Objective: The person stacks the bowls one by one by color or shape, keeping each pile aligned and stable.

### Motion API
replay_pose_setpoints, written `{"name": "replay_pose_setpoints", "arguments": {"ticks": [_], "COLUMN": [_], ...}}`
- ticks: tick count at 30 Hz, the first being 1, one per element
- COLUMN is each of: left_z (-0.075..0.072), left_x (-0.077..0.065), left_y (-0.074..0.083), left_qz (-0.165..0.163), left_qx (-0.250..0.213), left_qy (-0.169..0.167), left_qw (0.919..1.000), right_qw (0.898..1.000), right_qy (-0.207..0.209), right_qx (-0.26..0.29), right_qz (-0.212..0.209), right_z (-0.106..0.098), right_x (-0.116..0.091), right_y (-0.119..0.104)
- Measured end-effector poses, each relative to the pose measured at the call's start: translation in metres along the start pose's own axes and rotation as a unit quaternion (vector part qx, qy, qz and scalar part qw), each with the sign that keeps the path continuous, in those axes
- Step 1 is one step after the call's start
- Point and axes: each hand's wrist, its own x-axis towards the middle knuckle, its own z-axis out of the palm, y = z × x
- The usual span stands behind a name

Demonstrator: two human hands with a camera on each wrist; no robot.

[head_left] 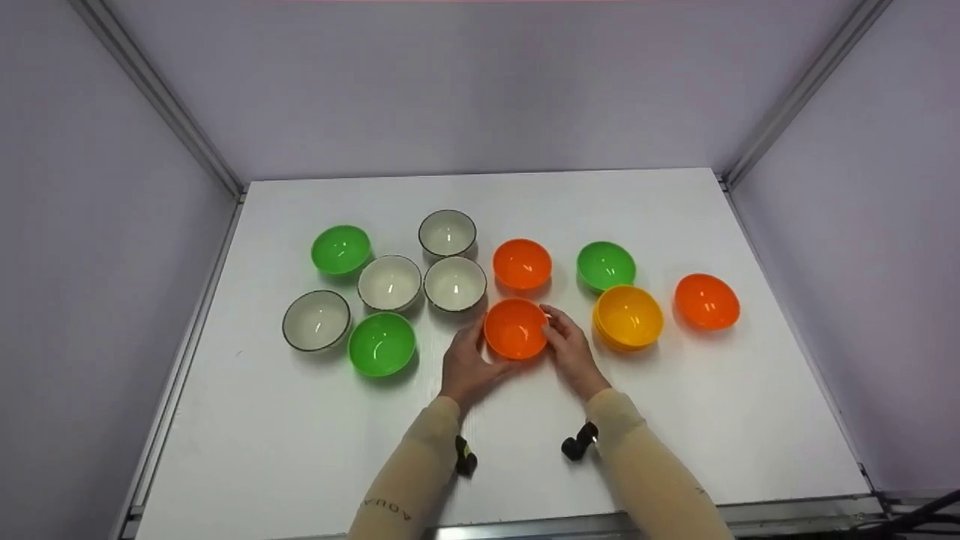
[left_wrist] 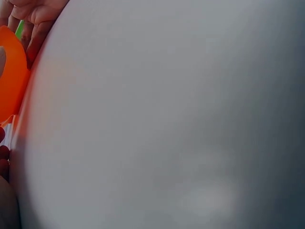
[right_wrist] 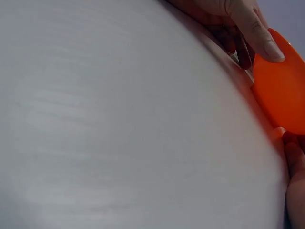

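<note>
An orange bowl (head_left: 516, 330) sits upright between my two hands near the middle of the white table, its base right at the tabletop. My left hand (head_left: 468, 369) grips its left side, with the thumb across the near side; that thumb shows on the bowl's wall in the right wrist view. On the other side, my right hand (head_left: 574, 351) holds the bowl by its right edge, fingers curled at the rim. Only a slice of the bowl (left_wrist: 13, 88) shows at the left edge of the left wrist view. Right behind it stands another orange bowl (head_left: 522, 264).
Left of the hands are white dark-rimmed bowls, the nearest (head_left: 455, 284) close by, plus green bowls (head_left: 382, 345) (head_left: 341, 250). To the right stand stacked yellow bowls (head_left: 628, 318), a green bowl (head_left: 606, 266) and a tilted orange bowl (head_left: 706, 301). Grey walls enclose the table (head_left: 247, 450).
</note>
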Motion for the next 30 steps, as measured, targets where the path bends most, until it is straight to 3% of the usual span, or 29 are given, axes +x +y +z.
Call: {"name": "replay_pose_setpoints", "arguments": {"ticks": [8,14,24,30], "left_z": [0.0034,0.0042,0.0024,0.0019], "left_x": [-0.0005,-0.0008,-0.0086,-0.0054], "left_y": [0.0008,-0.0002,0.0037,0.0044], "left_qz": [-0.001,0.005,-0.052,-0.035], "left_qx": [0.006,-0.005,-0.01,-0.012], "left_qy": [-0.005,0.006,-0.01,-0.013], "left_qw": [1.0,1.0,0.9985,0.9992], "right_qw": [1.0,1.0,1.0,1.0], "right_qy": [-0.004,-0.012,-0.028,-0.013], "right_qx": [0.006,-0.005,-0.004,-0.005], "right_qz": [0.02,0.002,0.01,0.005], "right_z": [-0.0053,-0.005,-0.0026,-0.004], "right_x": [-0.0006,0.0004,-0.0027,-0.001], "right_y": [0.0007,0.0012,-0.0027,0.0012]}}
